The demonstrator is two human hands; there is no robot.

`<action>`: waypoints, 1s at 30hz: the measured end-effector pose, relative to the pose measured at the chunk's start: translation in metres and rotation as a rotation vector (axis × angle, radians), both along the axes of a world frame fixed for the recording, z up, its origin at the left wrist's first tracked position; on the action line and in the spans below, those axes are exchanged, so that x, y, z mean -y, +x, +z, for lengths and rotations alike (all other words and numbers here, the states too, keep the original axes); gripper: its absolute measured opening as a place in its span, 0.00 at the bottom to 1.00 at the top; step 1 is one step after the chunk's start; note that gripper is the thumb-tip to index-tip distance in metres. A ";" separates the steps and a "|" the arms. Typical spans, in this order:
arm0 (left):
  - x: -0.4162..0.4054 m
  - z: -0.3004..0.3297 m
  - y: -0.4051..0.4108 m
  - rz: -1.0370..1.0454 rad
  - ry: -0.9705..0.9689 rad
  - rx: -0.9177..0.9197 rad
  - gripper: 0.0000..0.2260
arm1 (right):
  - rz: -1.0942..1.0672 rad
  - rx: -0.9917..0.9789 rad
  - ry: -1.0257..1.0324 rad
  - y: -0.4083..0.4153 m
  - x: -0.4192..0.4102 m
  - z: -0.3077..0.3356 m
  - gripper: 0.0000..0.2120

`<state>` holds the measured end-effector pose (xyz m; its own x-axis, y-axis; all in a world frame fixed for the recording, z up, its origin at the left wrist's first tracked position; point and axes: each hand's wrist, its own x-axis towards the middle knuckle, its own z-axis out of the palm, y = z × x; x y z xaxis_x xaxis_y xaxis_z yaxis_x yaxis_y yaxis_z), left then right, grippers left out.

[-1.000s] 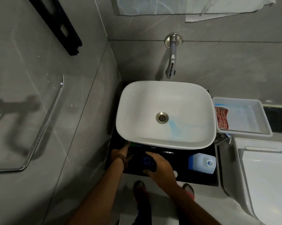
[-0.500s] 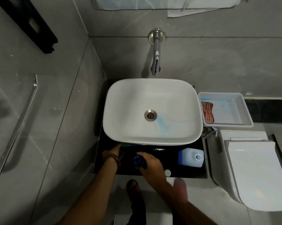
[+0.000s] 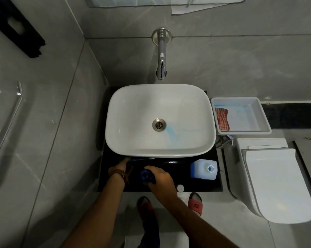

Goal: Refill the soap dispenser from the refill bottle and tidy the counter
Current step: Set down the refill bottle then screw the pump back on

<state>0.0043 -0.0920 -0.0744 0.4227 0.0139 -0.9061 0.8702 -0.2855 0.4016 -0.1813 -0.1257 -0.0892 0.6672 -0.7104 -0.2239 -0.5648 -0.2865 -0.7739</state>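
Note:
On the black counter in front of the white basin, my right hand grips a dark blue soap dispenser seen from above with its mouth showing. My left hand rests just left of it, fingers reaching under the basin's front rim toward a green-blue item that is mostly hidden. A white refill bottle with blue liquid stands uncapped at the counter's right. A small white cap lies near the counter's front edge.
The white basin has blue streaks near its drain, under a wall tap. A white tray holding a red checked cloth sits to the right, above a toilet. My feet in sandals stand below the counter.
The view has shifted so the sink sits more central. Both hands stay in the same place on the counter, the right one still on the dispenser.

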 end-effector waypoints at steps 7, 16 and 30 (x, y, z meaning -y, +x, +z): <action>-0.038 0.062 -0.023 0.143 -0.209 0.143 0.10 | 0.011 -0.004 -0.021 -0.007 0.004 0.026 0.26; -0.052 0.197 -0.057 0.075 -0.444 0.622 0.08 | -0.097 0.094 -0.063 -0.024 0.035 0.112 0.23; -0.005 0.262 -0.090 -0.375 -0.535 1.106 0.12 | -0.231 0.145 -0.220 -0.040 0.083 0.194 0.21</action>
